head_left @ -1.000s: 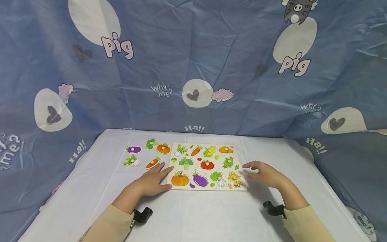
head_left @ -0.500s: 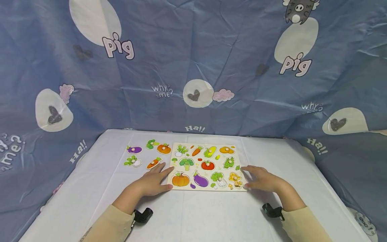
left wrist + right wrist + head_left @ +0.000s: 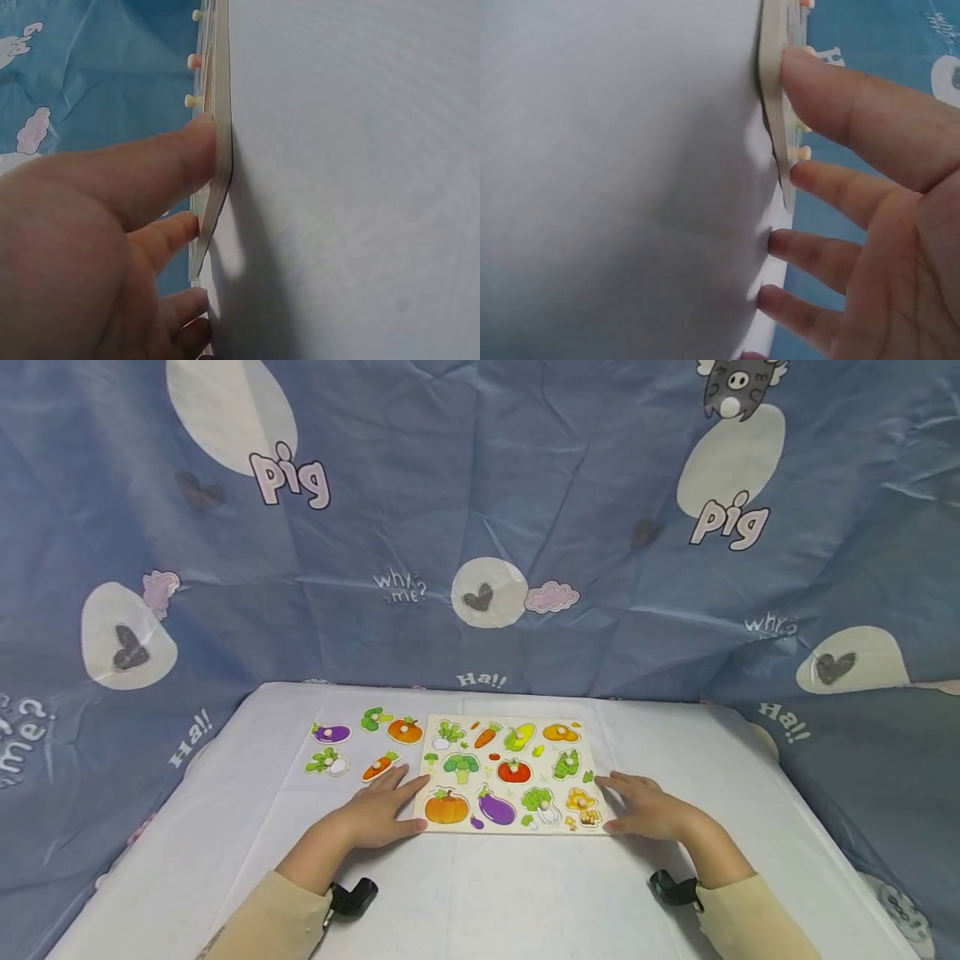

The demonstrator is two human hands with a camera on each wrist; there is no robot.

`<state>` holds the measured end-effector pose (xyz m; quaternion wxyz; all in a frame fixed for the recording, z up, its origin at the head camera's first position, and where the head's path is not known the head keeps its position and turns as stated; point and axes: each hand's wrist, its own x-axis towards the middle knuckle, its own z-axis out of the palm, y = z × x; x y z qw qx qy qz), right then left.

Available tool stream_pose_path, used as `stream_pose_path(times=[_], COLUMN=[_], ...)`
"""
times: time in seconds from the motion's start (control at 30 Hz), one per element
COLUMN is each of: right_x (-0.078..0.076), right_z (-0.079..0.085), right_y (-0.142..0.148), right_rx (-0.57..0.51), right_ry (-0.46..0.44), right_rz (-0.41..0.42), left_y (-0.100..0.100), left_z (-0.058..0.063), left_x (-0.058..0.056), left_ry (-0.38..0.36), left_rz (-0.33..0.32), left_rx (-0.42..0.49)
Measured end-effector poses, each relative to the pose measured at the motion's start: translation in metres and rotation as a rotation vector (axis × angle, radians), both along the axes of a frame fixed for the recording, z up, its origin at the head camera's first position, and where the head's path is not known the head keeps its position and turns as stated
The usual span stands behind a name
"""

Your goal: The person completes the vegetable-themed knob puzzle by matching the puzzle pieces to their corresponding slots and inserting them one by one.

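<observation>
A wooden vegetable puzzle board (image 3: 551, 777) lies flat on the white table. My left hand (image 3: 375, 814) rests at its left side, thumb on the near corner and index finger on the left edge. On the opposite side my right hand (image 3: 647, 806) touches the near right corner with its thumb and the right edge with its index finger. Both hands have their fingers spread, as the left wrist and right wrist views also show. Knobbed pieces sit in the board, among them a tomato (image 3: 514, 771), corn (image 3: 519, 737) and a mushroom (image 3: 582, 806).
Left of the board lie loose knobbed pieces: an eggplant (image 3: 331, 733), broccoli (image 3: 376, 719), a pumpkin (image 3: 405, 731), a radish (image 3: 327, 762) and a carrot (image 3: 379, 766). A blue printed cloth (image 3: 337, 635) hangs behind the white table (image 3: 510, 893).
My right hand has moved slightly left and down onto the board's right edge and corner, its fingers straightening. My left hand and the pieces have stayed put.
</observation>
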<state>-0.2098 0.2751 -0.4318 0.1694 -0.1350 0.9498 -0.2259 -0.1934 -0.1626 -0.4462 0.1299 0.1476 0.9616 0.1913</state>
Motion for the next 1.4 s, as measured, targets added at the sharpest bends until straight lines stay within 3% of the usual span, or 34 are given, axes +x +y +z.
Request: stream_pose_path(times=[0.53, 1.03, 1.4], right_x=[0.001, -0.003, -0.002], right_z=[0.000, -0.005, -0.003], right_y=[0.001, 0.004, 0.002], right_rx=[0.059, 0.081, 0.081], right_ry=[0.008, -0.005, -0.014], right_rz=[0.005, 0.015, 0.001], left_y=[-0.003, -0.004, -0.015], left_z=[-0.003, 0.003, 0.001], left_x=[0.001, 0.003, -0.002], left_ry=[0.032, 0.055, 0.151], left_rz=[-0.014, -0.012, -0.032], left_rx=[0.022, 0.059, 0.145])
